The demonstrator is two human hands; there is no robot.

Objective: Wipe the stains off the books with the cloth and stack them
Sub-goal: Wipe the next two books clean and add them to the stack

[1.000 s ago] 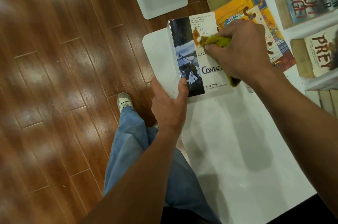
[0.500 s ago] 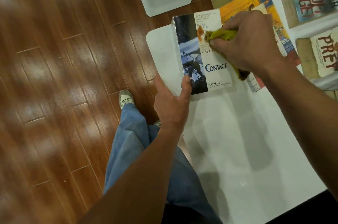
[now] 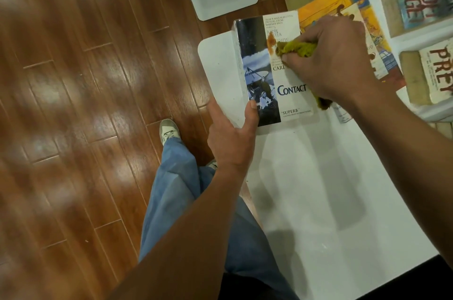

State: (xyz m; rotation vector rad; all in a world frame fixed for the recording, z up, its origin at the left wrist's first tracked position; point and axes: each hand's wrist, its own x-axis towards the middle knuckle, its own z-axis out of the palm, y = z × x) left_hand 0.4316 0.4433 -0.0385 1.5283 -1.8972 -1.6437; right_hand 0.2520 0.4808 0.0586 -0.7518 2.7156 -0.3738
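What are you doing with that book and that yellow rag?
A person is cleaning a book. The right hand grips a yellow-green cloth and rubs it on the cover of the Contact book, right beside an orange-brown stain that is not wiped off yet. The left hand steadies the book's near corner with its thumb on the cover. The book lies on a white table. More books wait at the far right, not yet stacked.
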